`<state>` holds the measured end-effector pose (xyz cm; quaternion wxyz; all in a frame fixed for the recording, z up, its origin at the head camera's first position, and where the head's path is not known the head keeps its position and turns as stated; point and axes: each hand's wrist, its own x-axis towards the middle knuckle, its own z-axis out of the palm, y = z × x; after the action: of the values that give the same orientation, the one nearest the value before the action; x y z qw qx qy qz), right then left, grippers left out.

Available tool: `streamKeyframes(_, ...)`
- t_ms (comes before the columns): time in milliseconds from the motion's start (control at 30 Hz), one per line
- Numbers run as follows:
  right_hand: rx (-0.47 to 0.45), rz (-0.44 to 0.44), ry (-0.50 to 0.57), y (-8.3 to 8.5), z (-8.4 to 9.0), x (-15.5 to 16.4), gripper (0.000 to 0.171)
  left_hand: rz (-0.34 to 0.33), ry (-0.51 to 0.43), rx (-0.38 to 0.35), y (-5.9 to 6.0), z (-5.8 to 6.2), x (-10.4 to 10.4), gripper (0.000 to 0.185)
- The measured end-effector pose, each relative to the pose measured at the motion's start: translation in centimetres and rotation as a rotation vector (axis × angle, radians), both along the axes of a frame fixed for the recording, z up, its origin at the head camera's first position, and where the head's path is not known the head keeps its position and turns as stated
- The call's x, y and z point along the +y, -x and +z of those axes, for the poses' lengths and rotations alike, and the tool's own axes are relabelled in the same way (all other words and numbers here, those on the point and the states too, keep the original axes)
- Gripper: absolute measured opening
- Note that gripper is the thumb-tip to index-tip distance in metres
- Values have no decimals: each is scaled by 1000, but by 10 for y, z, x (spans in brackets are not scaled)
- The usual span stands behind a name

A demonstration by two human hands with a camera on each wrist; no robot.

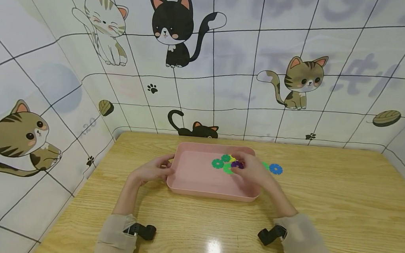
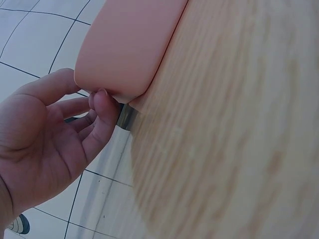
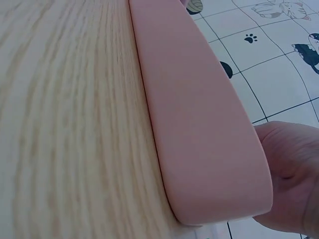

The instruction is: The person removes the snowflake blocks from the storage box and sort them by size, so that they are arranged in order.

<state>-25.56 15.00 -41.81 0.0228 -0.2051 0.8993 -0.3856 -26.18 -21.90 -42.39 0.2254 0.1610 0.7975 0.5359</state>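
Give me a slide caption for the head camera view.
Left hand steadies a pink rectangular plastic tray on a wooden table while the right hand handles colourful flower-shaped plastic discs.

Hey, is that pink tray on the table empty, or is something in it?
Not empty. The pink tray holds a few toothed plastic discs at its far right, where the right hand reaches in.

No readable text, label, brand or number anywhere. Only faint, mirrored grey shapes across the tiled wall covering (image 1: 336,53), too blurred to make out; otherwise cartoon cats, paw prints and yarn balls printed there.
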Motion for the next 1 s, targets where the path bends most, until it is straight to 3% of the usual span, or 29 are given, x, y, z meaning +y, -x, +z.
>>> streamKeyframes(1000,-65,-12,-102,5,-3,-12,34,1,1,-16,-1,1,0,69)
